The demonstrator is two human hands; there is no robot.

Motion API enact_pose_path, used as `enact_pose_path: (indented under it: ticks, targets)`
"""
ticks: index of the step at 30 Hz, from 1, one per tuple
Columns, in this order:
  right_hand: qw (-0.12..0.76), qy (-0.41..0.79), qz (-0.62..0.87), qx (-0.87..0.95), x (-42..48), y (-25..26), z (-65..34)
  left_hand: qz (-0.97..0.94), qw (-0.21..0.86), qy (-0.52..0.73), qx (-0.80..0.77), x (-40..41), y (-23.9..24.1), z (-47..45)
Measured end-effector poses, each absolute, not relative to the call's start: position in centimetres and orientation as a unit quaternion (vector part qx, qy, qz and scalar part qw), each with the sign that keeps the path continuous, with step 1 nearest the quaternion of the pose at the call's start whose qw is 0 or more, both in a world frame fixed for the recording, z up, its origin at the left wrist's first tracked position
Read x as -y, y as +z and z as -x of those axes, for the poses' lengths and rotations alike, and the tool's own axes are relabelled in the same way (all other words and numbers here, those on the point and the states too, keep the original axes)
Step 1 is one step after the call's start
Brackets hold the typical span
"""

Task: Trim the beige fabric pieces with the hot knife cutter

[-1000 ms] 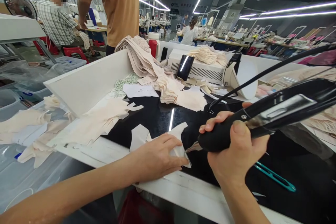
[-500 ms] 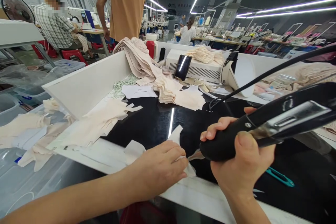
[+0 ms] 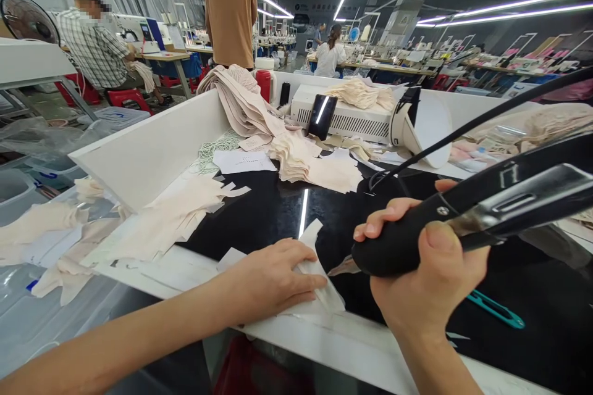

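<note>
My left hand (image 3: 271, 278) lies on a small white cloth piece (image 3: 327, 287) at the front edge of the black glossy work surface (image 3: 259, 216). Its fingers are stretched out and apart, pressing the piece down. In my right hand (image 3: 430, 278) is a black hand tool (image 3: 398, 247) with a silver metal strip, shaped like a hair straightener. The fingers wrap round its rounded end, just right of the cloth, and its far end runs out of view. Something narrow and brownish shows between tool and cloth; I cannot make it out.
Stacked beige cut pieces (image 3: 296, 160) lie at the back, more (image 3: 162, 216) at the left. A phone (image 3: 323, 117) leans on a white vented box (image 3: 361, 123). A black cable (image 3: 463, 133) crosses at right, above a teal thread snipper (image 3: 498, 308). Co-workers are in the background.
My left hand's fingers have opened from a bunched hold and spread over the white cloth piece. The tool in my right hand has shifted slightly. The standing person behind has moved.
</note>
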State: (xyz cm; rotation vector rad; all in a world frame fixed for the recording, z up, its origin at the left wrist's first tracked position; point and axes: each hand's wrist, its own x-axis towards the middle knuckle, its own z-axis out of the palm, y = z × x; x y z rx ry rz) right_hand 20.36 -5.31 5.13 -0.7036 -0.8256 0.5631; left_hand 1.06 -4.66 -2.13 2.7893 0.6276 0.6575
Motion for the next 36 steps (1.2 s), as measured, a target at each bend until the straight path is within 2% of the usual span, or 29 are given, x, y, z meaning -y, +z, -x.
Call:
enact_pose_path:
  ticks: [18, 26, 30, 36]
  targets:
    - [0.813, 0.272, 0.310, 0.411, 3.5, 4.4, -19.5, -0.941, 0.086, 0.240, -0.220, 4.8, -2.2, -1.4]
    - [0.797, 0.289, 0.320, 0.424, 4.6, 4.2, -20.1, -0.939, 0.040, 0.203, -0.273, 8.4, -0.7, -2.7]
    - [0.801, 0.288, 0.308, 0.425, 5.1, 4.1, -20.5, -0.945, 0.004, 0.218, -0.243, 6.4, 0.2, -2.8]
    - [0.803, 0.283, 0.306, 0.427, 5.1, 3.9, -20.6, -0.959, 0.087, 0.224, -0.147, 1.1, -0.8, -2.2]
